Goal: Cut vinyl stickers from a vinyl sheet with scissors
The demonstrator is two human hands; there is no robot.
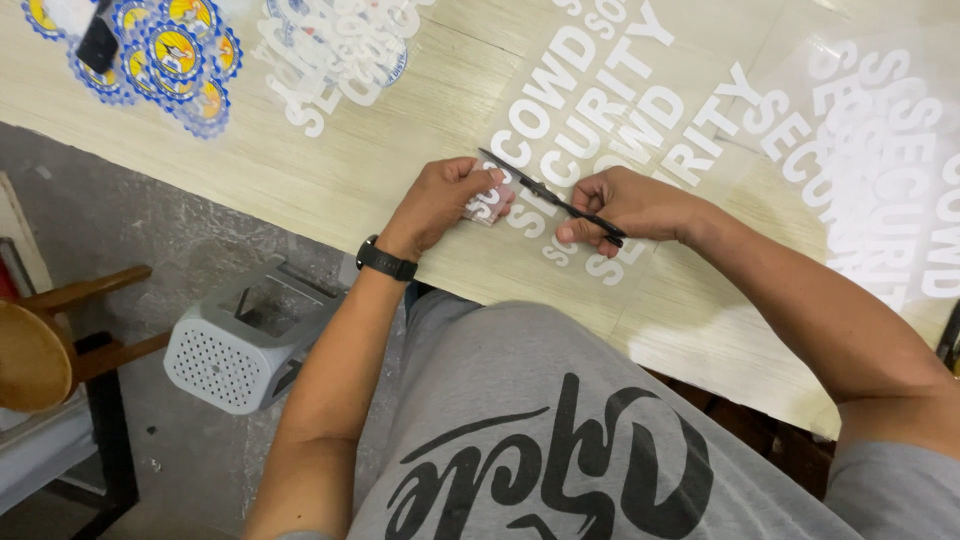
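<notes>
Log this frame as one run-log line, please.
left hand: grips small transfer sheet | right hand: holds black scissors, blades at sheet | surface: pale wooden table

My right hand (625,205) works black scissors (550,197) into a small clear film piece with white lettering (487,203), pinched by my left hand (440,200). More lettered sheets (880,130) lie on the pale wooden table (330,180).

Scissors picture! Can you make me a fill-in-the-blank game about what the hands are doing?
1. The right hand holds black ____ by the handles.
2. The left hand pinches a small clear sheet with ____ letters.
3. A black ____ sits on the left wrist.
4. Round stickers with ____ edges lie at the table's far left.

Missing words: scissors; white; watch; blue
</notes>
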